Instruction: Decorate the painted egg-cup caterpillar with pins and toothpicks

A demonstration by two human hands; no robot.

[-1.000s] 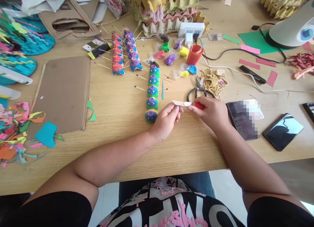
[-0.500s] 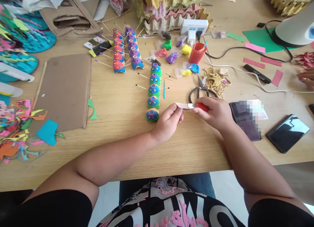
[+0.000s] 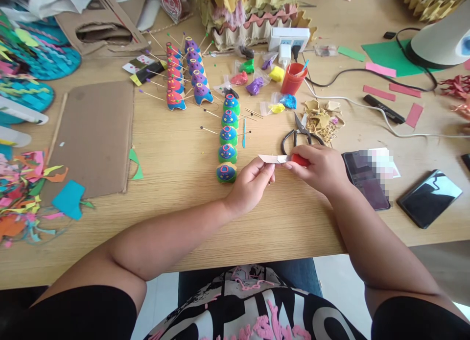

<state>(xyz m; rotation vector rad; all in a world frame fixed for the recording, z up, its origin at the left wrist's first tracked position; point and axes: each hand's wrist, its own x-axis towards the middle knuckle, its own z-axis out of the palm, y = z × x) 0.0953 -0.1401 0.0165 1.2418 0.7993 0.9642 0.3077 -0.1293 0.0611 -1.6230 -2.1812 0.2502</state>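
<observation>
My right hand (image 3: 319, 168) is closed around the red handle of a knife (image 3: 300, 159). Its pale blade points left and lies over the fingertips of my left hand (image 3: 251, 183). The left thumb and fingers are pinched together just under the blade; whatever they grip is hidden. To the left of that hand, a row of painted egg-carton caterpillars' segments, blue and green with faces (image 3: 226, 153), runs away from me. Black-handled scissors (image 3: 301, 132) lie open just beyond my right hand.
Red and purple egg-carton rows (image 3: 176, 80) with pin-like sticks stand farther back. Bagged coloured clay (image 3: 254, 85), a red cup (image 3: 293, 79) and carton scraps (image 3: 321, 119) lie beyond the scissors. Cardboard (image 3: 95, 134) is left; a phone (image 3: 429, 199) is right. A white cable (image 3: 385, 119) crosses the table.
The knife has shifted slightly left over my left fingertips, and more of its blade shows. Another person's hand at the right edge is no longer visible. The view has moved slightly.
</observation>
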